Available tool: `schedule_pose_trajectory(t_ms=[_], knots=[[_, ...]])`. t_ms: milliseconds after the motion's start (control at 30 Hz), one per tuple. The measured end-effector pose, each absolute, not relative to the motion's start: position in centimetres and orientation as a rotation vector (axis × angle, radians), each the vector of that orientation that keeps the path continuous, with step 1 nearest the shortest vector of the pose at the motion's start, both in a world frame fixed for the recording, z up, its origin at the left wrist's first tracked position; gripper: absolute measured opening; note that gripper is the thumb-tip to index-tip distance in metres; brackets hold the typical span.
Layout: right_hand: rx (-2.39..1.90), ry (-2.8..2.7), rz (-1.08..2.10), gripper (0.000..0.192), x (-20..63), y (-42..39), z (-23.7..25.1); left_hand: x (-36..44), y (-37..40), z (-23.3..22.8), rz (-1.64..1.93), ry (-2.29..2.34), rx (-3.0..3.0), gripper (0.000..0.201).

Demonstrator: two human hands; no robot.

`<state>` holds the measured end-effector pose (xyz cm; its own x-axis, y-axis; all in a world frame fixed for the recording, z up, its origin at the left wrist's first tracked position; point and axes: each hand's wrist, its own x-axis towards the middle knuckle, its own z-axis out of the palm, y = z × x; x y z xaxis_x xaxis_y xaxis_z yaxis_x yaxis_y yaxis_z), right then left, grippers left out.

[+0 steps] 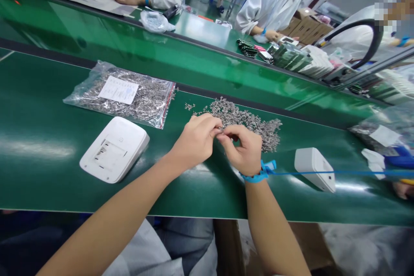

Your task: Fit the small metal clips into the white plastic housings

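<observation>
My left hand and my right hand meet fingertip to fingertip above the green work surface. Both are closed in a pinch, and between the fingertips is a small metal piece too tiny to name. Just behind them lies a loose pile of small silvery metal parts, partly covered by my hands. A blue wrist strap circles my right wrist, its cord running off to the right. Left of my left hand rests a white plastic device, its recessed side facing up.
A labelled clear bag of metal parts lies behind the white device. Another white device stands to the right, near crumpled white paper and a second bag. Beyond a raised green divider, co-workers handle parts.
</observation>
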<state>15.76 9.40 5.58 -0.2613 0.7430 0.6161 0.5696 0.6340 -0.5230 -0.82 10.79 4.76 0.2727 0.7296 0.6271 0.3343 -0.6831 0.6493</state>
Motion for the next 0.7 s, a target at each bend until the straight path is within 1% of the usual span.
schedule_pose_trajectory(t_ms=[67,167,233,400,500,600,700], knots=[[-0.99,-1.96,0.122,0.003,15.9,9.5,5.3,-0.8,10.8,4.6,1.361,0.933,2.21,0.018],[-0.86,-1.998,0.134,0.013,16.1,9.7,5.2,-0.8,10.8,4.7,1.306,0.882,2.172,0.018],[-0.817,-1.994,0.173,0.015,16.3,9.8,5.4,-0.9,10.9,4.8,1.263,0.855,2.133,0.017],[-0.822,-2.031,0.374,0.007,17.0,10.0,5.7,-1.4,11.1,5.2,1.089,0.784,2.108,0.016],[-0.912,-1.898,0.552,0.018,17.5,10.3,4.9,-1.5,11.2,5.5,1.01,0.74,2.044,0.016],[-0.912,-1.7,0.693,0.017,17.7,10.6,4.3,-1.5,11.1,5.8,0.993,0.728,1.989,0.015],[-0.799,-1.741,0.728,0.02,17.5,10.7,4.5,-1.4,11.1,5.7,0.996,0.753,1.964,0.014]])
